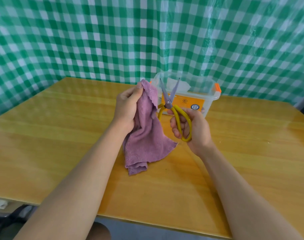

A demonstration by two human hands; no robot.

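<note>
Indoor makeshift work corner: plain wooden table (61, 135) set against hung green-and-white checked plastic sheeting (95, 40) (glossy, creased); clear plastic storage box (212, 96) on the tabletop.

A clear plastic box (211, 96) with orange latches stands on the wooden table (61, 129) before a green checked curtain (95, 40).

Bright, even daylight fills the scene. The glossy tabletop (61, 135) carries pale sheen bands near its far left corner and right edge. Shadows are soft and faint. The checked curtain (78, 40) bows outward from wide-angle distortion, and its plastic folds catch white glare. Focus is slightly soft throughout.
</note>
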